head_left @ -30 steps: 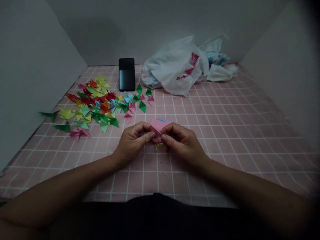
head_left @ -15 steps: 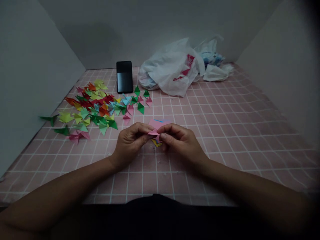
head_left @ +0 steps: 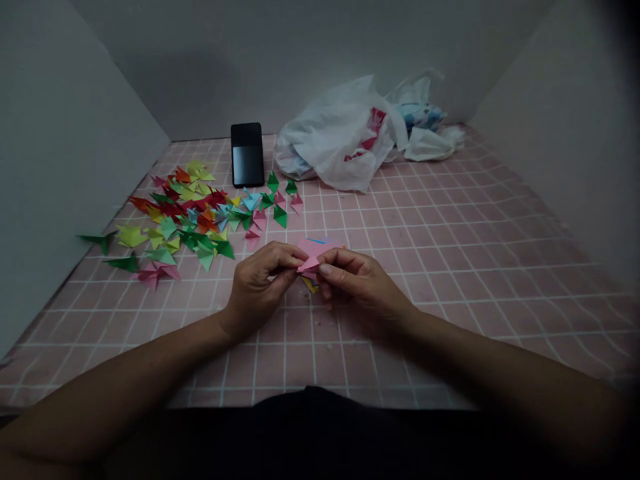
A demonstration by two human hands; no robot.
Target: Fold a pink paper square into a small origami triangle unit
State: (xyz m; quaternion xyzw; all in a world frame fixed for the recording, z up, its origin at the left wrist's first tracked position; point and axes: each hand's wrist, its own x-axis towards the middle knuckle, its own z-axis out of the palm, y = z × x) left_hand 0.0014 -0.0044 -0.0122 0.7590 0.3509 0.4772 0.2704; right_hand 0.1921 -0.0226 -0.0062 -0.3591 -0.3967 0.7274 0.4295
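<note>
Near the middle, the left hand (head_left: 264, 275) and right hand (head_left: 356, 279) pinch closed on one pink fold (head_left: 309, 265) between them, beside other papers (head_left: 318, 247). Farther left lie folded shapes (head_left: 206, 221); beyond, a phone (head_left: 247, 165) and, to its right, a bag (head_left: 335, 137).

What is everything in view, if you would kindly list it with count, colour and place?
Held piece: one, pink, folded, between both hands
Loose paper: count unclear, pink, blue and yellow, around the fingers
Paper figures: dozens, mixed colours, left half of the table
Phone: one, black, at the back
Bag: one, white with red marks, right of the phone
Bundle: count unclear, white and blue, right of the bag
Cloth: one, pink with white grid, across the table
Walls: three, grey, back and both sides
Clothing: dark, near edge
Left hand: one, left of centre
Right hand: one, right of centre
</note>
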